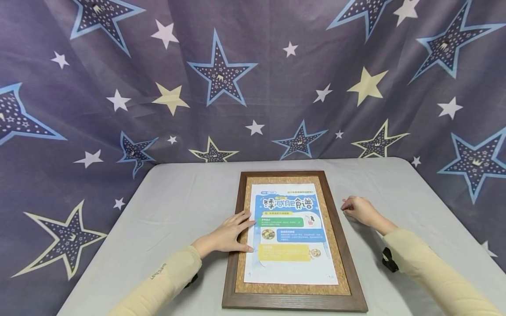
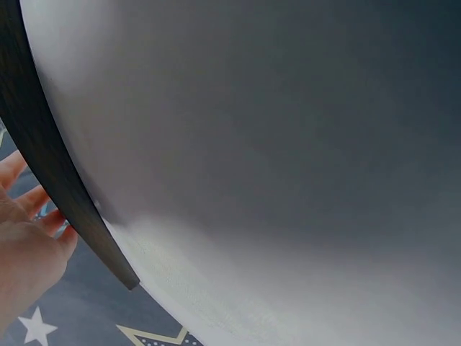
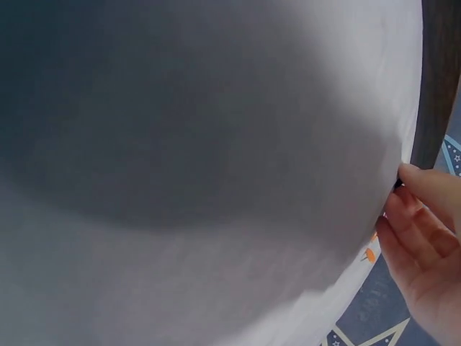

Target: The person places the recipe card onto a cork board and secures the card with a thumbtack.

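Note:
A printed poster (image 1: 290,263) with Chinese text and coloured bands lies on a cork board (image 1: 292,289) in a brown wooden frame (image 1: 294,302). My left hand (image 1: 225,233) reaches over the frame's left side with its fingers spread, fingertips on the poster's left edge. Right of the frame, my right hand (image 1: 361,210) is low over the table. In the right wrist view, its thumb and fingers pinch a small black thing (image 3: 398,184), mostly hidden by the fingertips. Near those fingers lies a small orange pushpin (image 3: 370,254).
A pale grey cloth covers the table (image 1: 166,206). Behind and at both sides hangs a dark curtain (image 1: 276,87) patterned with stars, meeting the table's back edge. The framed board stands near the table's middle, between both forearms.

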`<state>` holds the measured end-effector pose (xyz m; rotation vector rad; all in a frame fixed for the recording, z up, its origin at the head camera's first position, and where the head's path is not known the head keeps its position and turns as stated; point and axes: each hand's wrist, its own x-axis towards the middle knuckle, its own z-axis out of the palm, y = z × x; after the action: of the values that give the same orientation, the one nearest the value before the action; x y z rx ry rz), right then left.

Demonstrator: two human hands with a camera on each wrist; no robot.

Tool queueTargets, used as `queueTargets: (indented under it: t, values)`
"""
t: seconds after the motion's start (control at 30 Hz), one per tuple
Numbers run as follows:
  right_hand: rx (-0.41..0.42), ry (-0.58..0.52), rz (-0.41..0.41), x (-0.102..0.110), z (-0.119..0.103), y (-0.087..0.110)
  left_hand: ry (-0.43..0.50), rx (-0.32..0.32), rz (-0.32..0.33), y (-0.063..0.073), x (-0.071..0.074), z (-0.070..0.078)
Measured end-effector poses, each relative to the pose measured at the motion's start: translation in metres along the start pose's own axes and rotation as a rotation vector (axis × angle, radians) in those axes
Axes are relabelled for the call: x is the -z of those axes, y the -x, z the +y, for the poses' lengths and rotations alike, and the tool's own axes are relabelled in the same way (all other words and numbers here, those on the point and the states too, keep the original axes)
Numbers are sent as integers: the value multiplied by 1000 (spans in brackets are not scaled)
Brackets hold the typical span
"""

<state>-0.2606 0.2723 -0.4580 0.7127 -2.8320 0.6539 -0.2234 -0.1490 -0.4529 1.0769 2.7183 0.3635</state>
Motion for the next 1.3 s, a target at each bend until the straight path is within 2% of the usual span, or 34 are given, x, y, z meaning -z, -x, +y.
queueTargets:
  t: [0.4,0.8,1.13,1.3]
  values:
    - [-33,1,35,-1,1,0,-4,1,3,-1,-1,-1]
    - [-33,3,46,0,4,-3,-8,-3,3,0,-1,-1]
    - [6,-41,73,7,-5,-16,-2,-1,8,0,0,0]
    - [-4,-35,65,9,-12,-28,-3,-2,7,0,0,0]
